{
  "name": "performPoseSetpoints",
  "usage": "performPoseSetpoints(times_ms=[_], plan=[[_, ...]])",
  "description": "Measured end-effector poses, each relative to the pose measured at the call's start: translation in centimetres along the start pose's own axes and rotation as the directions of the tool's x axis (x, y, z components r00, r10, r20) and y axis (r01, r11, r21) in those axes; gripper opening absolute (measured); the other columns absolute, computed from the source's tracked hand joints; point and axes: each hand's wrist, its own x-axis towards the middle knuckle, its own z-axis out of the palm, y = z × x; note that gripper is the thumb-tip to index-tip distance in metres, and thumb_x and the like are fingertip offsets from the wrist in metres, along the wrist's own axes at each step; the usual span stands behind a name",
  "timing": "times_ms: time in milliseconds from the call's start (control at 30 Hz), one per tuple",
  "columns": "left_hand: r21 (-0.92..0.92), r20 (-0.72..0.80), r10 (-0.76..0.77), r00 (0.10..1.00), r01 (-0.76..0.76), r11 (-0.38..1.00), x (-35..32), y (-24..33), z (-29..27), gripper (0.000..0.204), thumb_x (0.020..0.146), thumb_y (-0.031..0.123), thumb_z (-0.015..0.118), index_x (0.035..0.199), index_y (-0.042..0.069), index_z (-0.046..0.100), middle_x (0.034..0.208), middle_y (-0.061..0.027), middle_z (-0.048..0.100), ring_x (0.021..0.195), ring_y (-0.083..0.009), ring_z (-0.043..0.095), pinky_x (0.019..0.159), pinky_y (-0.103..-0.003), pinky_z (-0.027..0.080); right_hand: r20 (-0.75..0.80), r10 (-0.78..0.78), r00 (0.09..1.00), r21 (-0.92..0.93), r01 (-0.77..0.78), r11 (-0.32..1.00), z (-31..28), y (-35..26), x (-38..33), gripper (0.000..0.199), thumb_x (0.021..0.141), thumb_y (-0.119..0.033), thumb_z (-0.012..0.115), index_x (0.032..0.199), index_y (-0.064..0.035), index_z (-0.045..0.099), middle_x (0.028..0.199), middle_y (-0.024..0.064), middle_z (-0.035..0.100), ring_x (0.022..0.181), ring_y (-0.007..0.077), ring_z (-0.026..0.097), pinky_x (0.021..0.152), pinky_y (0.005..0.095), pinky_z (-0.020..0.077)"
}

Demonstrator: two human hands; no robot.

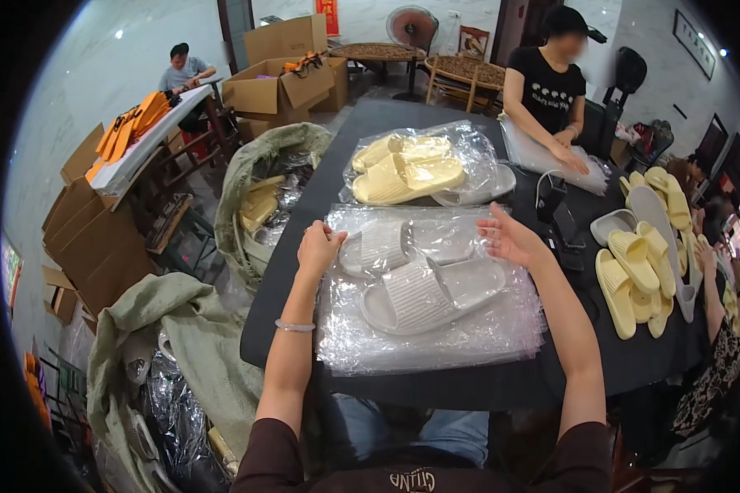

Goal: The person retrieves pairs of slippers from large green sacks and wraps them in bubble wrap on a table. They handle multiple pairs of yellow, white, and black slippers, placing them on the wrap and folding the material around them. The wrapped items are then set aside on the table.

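left hand (pixel 322 243) pinching a clear plastic bag (pixel 427 251) at its far left, right hand (pixel 506 237) loosely spread, empty, opposite, grey ribbed slippers (pixel 411 300) inside, black bench (pixel 386 119) underneath

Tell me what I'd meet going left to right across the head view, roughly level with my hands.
Brown cardboard, the farther green sack, your left hand, bagged grey slippers, your right hand, a black device, loose yellow slippers.

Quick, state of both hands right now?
Left hand: closed at upper-left edge of clear plastic bag around light-grey ribbed slippers; grip uncertain.
Right hand: open, holding nothing.
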Motion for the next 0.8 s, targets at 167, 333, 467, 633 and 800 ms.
performPoseSetpoints(times_ms=[167,333,467,633,800], plan=[[0.076,-0.114,0.120,0.986,-0.112,0.991,-0.5,-0.6,0.8,0.042,0.075,0.030,0.075,0.103,0.004,0.058,0.105,-0.0117,0.056,0.096,-0.0287,0.059,0.077,-0.040,0.048,-0.061,0.132,0.989,0.008,-0.132,0.991,0.7,1.1,1.2,0.046,0.080,-0.035,0.074,0.103,-0.0022,0.050,0.085,0.0033,0.052,0.063,0.0087,0.052,0.047,0.0218,0.0456],[0.057,-0.133,0.145,0.980,-0.139,0.989,-0.3,-0.5,1.1,0.040,0.073,0.027,0.076,0.105,0.009,0.060,0.096,-0.0067,0.059,0.089,-0.0258,0.059,0.072,-0.039,0.048,0.030,0.231,0.973,0.134,-0.233,0.963,-0.9,2.0,2.7,0.033,0.080,-0.032,0.074,0.092,-0.0094,0.053,0.074,-0.0031,0.046,0.045,0.0003,0.035,0.031,0.0149,0.0219],[0.052,-0.198,0.199,0.960,-0.192,0.980,-1.0,0.4,0.4,0.029,0.072,0.023,0.076,0.094,0.010,0.064,0.084,-0.0034,0.060,0.084,-0.0229,0.059,0.069,-0.036,0.048,0.069,0.185,0.980,0.247,-0.197,0.949,-0.4,1.9,1.7,0.025,0.083,-0.026,0.072,0.091,-0.0112,0.054,0.071,-0.0066,0.044,0.042,0.0001,0.031,0.031,0.0164,0.0185],[-0.013,-0.318,0.286,0.904,-0.306,0.952,-1.2,0.5,0.4,0.017,0.073,0.019,0.074,0.084,0.010,0.065,0.081,-0.0033,0.060,0.080,-0.0217,0.059,0.067,-0.036,0.048,0.087,-0.008,0.996,0.200,-0.010,0.980,1.1,1.5,-0.9,0.021,0.086,-0.023,0.067,0.100,-0.0110,0.057,0.068,-0.0082,0.044,0.044,-0.0004,0.033,0.036,0.0169,0.0269],[-0.134,-0.381,0.341,0.859,-0.417,0.899,-0.8,0.5,0.7,0.008,0.077,0.012,0.070,0.080,0.007,0.065,0.080,-0.0056,0.061,0.068,-0.0218,0.059,0.064,-0.034,0.046,-0.040,-0.327,0.944,-0.042,0.326,0.945,2.3,0.0,-3.6,0.030,0.090,-0.017,0.060,0.117,-0.0063,0.053,0.073,-0.0067,0.049,0.058,0.0022,0.046,0.057,0.0183,0.0430]])
